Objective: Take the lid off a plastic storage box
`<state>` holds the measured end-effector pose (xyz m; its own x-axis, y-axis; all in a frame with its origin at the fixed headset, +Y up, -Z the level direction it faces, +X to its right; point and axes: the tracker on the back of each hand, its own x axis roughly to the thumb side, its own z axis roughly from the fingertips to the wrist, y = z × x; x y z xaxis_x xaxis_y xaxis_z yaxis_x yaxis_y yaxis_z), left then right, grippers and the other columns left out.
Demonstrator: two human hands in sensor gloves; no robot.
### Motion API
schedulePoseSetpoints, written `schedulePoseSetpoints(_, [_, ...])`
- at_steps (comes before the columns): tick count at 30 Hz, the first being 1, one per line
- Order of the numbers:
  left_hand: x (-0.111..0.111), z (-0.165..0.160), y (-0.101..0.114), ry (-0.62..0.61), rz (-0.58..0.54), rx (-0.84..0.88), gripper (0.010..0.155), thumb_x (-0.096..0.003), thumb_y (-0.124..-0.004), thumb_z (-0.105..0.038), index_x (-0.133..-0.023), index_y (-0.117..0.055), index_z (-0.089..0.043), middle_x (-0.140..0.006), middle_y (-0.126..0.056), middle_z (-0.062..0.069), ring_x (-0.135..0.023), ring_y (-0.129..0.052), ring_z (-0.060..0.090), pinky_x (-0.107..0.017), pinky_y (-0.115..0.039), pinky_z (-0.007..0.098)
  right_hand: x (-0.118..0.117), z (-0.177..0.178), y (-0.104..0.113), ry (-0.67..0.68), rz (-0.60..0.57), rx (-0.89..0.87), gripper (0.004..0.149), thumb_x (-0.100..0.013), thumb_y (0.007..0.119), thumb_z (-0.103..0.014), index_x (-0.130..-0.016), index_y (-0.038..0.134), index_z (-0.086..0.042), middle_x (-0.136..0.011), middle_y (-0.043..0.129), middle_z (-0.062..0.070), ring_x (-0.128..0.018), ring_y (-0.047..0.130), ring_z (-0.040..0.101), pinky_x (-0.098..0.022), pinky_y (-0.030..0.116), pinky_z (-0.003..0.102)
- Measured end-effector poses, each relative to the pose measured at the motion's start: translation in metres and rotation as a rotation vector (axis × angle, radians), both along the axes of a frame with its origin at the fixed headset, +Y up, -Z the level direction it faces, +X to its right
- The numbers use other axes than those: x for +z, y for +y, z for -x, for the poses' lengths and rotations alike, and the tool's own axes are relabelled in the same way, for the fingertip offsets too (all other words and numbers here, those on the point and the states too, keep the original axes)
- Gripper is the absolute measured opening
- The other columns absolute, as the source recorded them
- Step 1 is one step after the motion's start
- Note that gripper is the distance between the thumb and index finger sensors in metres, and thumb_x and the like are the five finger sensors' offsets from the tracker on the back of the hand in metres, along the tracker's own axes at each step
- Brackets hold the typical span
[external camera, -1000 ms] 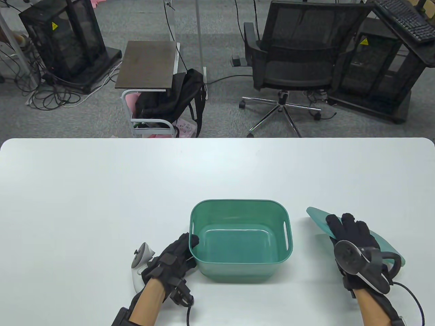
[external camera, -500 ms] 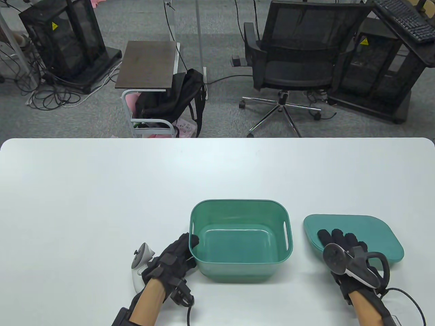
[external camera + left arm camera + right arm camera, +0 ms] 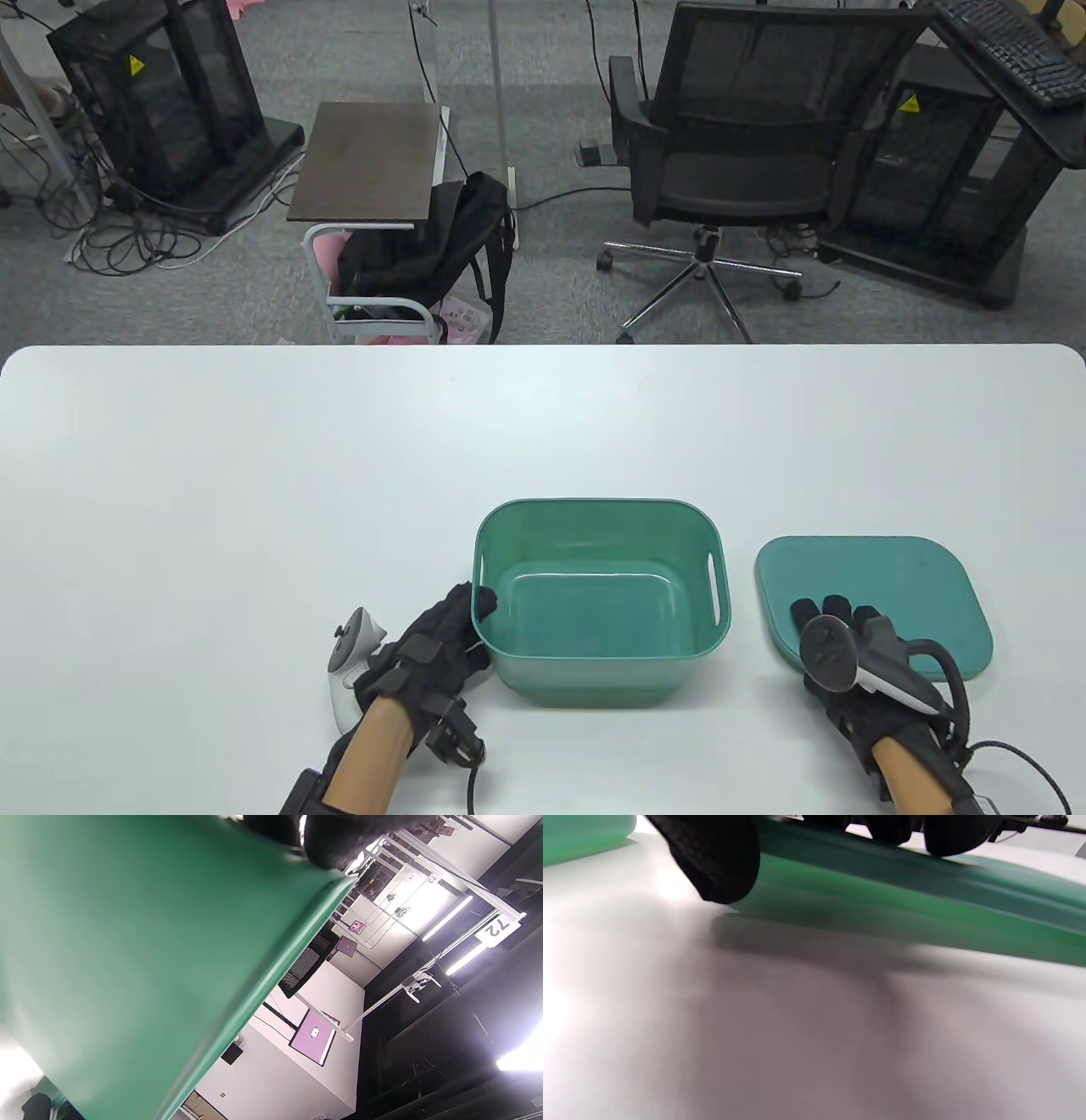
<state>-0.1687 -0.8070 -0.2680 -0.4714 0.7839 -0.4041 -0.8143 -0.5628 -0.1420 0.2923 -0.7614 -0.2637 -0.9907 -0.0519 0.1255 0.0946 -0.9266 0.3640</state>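
The green plastic storage box [image 3: 594, 683] stands open on the white table, near the front edge. Its flat green lid [image 3: 882, 577] lies on the table just right of the box, apart from it. My left hand [image 3: 441, 645] grips the box's left rim, thumb over the edge; the left wrist view shows the box's outer wall [image 3: 127, 942] close up. My right hand [image 3: 827, 615] rests its fingers on the lid's near left part. In the right wrist view the thumb [image 3: 717, 861] hangs beside the lid's edge [image 3: 903, 912], not under it.
A white tracker [image 3: 349, 666] sits at my left hand. The table's far edge [image 3: 543, 346] runs across the middle of the table view, with an office chair [image 3: 730, 161] and a small cart [image 3: 373, 178] on the floor beyond.
My right hand lowered the tilted lid flat onto the table right of the box, then slid back a little toward me. My left hand and the box stayed still.
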Motion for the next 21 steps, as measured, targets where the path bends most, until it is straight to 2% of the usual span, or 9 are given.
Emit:
schedulePoseSetpoints(2, [0.0001, 0.0, 0.0, 0.001, 0.0, -0.001, 0.047, -0.0618, -0.059, -0.047, -0.092, -0.072, -0.014, -0.112, -0.007, 0.026, -0.098, -0.011, 0.054, -0.065, -0.026, 0.069, 0.0001, 0.0002, -0.0014, 0.009, -0.01, 0.009, 0.079, -0.058, 0.078, -0.038, -0.113, 0.024, -0.019, -0.116, 0.03, 0.021, -0.101, 0.042, 0.054, -0.067, 0.059, 0.068])
schedulePoseSetpoints(5, [0.0, 0.0, -0.0001, 0.001, 0.0, -0.002, 0.047, -0.0619, -0.059, -0.047, -0.092, -0.072, -0.014, -0.112, -0.007, 0.025, -0.098, -0.011, 0.054, -0.065, -0.026, 0.069, -0.0005, -0.0002, -0.0027, 0.003, 0.036, 0.012, 0.079, -0.058, 0.078, -0.038, -0.113, 0.024, -0.02, -0.116, 0.028, 0.021, -0.101, 0.041, 0.053, -0.066, 0.059, 0.069])
schedulePoseSetpoints(6, [0.0001, 0.0, -0.0001, 0.002, 0.0, -0.001, 0.047, -0.0618, -0.059, -0.047, -0.092, -0.072, -0.014, -0.112, -0.007, 0.026, -0.098, -0.011, 0.054, -0.065, -0.026, 0.069, -0.0011, -0.0002, -0.0042, 0.002, 0.04, -0.003, 0.07, -0.059, 0.075, -0.035, -0.113, 0.032, -0.021, -0.116, 0.033, 0.019, -0.102, 0.045, 0.051, -0.066, 0.059, 0.069])
schedulePoseSetpoints(16, [0.0004, 0.0, -0.0002, 0.007, -0.001, -0.004, 0.047, -0.0618, -0.059, -0.047, -0.093, -0.072, -0.015, -0.112, -0.008, 0.026, -0.098, -0.012, 0.054, -0.065, -0.026, 0.069, -0.0022, -0.0014, -0.0043, -0.019, 0.039, -0.026, 0.069, -0.06, 0.075, -0.035, -0.113, 0.033, -0.021, -0.117, 0.033, 0.018, -0.102, 0.044, 0.051, -0.067, 0.059, 0.068])
schedulePoseSetpoints(21, [0.0014, 0.0004, -0.0013, 0.015, -0.007, -0.005, 0.048, -0.062, -0.059, -0.049, -0.095, -0.072, -0.016, -0.113, -0.013, 0.026, -0.098, -0.017, 0.055, -0.066, -0.027, 0.069, -0.0034, -0.0023, -0.0034, -0.032, 0.052, -0.043, 0.068, -0.06, 0.074, -0.036, -0.113, 0.034, -0.021, -0.117, 0.033, 0.018, -0.102, 0.043, 0.051, -0.066, 0.057, 0.07])
